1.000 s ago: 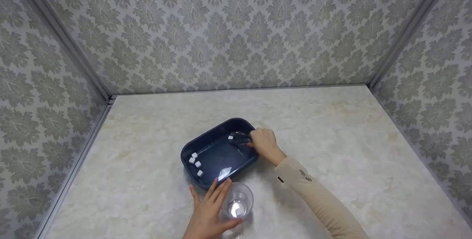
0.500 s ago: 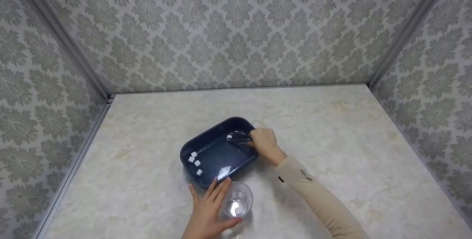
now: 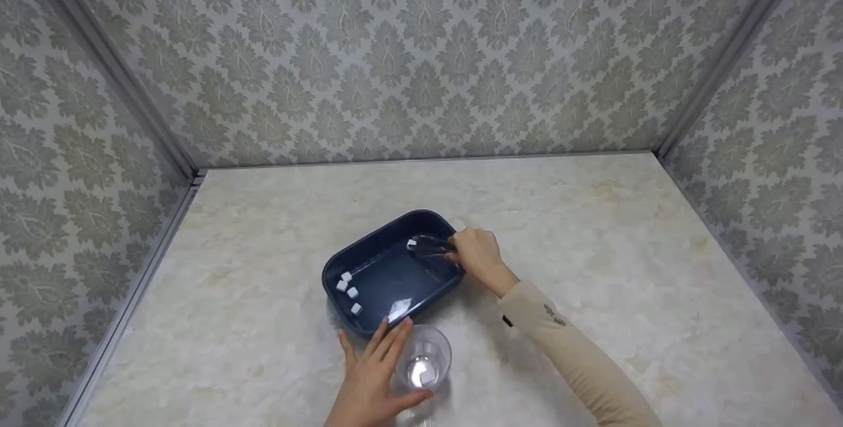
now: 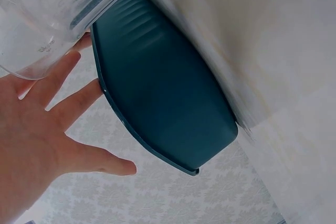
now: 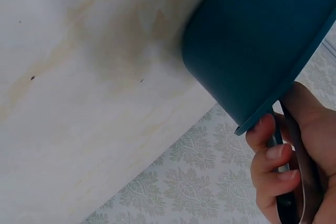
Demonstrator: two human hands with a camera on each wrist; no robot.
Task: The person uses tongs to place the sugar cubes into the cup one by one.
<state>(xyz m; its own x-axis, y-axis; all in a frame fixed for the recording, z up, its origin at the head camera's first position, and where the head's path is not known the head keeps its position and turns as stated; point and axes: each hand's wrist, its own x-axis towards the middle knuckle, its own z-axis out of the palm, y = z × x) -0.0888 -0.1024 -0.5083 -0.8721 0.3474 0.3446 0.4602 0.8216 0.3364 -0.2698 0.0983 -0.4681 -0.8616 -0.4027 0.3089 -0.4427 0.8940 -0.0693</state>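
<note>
I see the counter [image 3: 579,229] filling the lower frame, with the blue tray [image 3: 392,279] slanted near lower centre. The left hand [image 3: 370,379], bottom centre, reaches up with fingers spread, tips at the rim, probably steadying it. The right hand [image 3: 477,254] comes diagonally from lower right, fingers curled around the tongs [image 5: 310,182], likely to work over the wall. The clear cup [image 3: 433,353] stands between left thumb and fingers. One white cube [image 3: 411,242] sits at the tongs' tips; whether pinched, I can't tell. Four more cubes [image 3: 353,292] lie inside, at the left end.
</note>
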